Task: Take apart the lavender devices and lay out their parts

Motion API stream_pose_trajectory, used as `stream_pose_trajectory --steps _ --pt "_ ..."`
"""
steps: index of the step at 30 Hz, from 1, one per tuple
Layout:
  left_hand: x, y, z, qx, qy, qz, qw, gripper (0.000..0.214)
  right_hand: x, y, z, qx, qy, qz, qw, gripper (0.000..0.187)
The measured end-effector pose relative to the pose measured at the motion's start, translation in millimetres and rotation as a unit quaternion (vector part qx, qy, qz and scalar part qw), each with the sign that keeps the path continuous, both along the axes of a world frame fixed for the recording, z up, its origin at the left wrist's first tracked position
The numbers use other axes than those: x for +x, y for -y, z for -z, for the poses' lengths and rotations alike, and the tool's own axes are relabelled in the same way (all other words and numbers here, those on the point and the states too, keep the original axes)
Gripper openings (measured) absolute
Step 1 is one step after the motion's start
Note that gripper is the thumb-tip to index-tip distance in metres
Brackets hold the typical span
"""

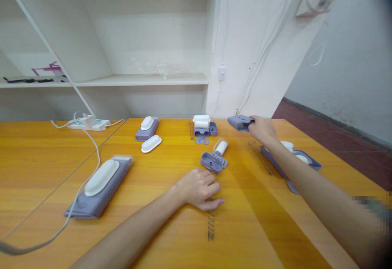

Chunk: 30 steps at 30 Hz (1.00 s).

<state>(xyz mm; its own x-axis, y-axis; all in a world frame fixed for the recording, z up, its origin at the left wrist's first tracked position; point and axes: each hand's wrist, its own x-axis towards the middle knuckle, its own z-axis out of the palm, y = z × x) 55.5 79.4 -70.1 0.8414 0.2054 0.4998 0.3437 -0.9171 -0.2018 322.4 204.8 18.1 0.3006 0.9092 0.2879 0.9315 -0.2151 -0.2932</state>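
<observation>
My left hand (200, 189) is low over the table with its fingers curled over a long metal coil spring (211, 224). The spring shows above and below the fingers. Just beyond that hand sit an open purple-grey plastic shell (211, 162) and a white cylinder (221, 148) in a clear cap. At the far right, my right hand (261, 129) grips one end of a hollow purple-grey plastic housing (240, 122), held above the table. Beneath my right forearm, partly hidden, are another coil spring (261, 158) and a purple-grey tray-like part (314, 163).
Purple-grey devices with white oval tops, one large (99, 187) and one smaller (147, 128), lie to the left. A white oval cover (151, 143) is beside the smaller one. White rollers (201, 121) stand at the back. A white cable (88, 177) runs from a power strip (99, 125).
</observation>
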Motion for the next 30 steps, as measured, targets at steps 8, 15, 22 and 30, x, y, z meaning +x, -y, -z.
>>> stream_pose_trajectory --steps 8,15,22,30 --pt "-1.4 -2.4 3.3 0.0 -0.008 -0.007 1.0 0.035 48.9 -30.2 6.7 -0.04 0.02 0.033 0.998 0.049" --pt "-1.4 -3.0 3.7 0.0 -0.003 -0.01 1.0 0.035 69.9 -38.3 10.1 -0.089 -0.019 0.033 0.995 0.044" --pt "-1.9 -2.1 2.7 -0.002 -0.014 -0.014 1.0 0.035 77.8 -43.2 13.9 -0.092 0.007 0.033 0.995 0.037" --pt "-2.1 -2.1 3.5 0.0 -0.003 -0.019 1.0 0.035 89.9 -53.0 21.5 -0.058 0.04 -0.007 0.997 0.024"
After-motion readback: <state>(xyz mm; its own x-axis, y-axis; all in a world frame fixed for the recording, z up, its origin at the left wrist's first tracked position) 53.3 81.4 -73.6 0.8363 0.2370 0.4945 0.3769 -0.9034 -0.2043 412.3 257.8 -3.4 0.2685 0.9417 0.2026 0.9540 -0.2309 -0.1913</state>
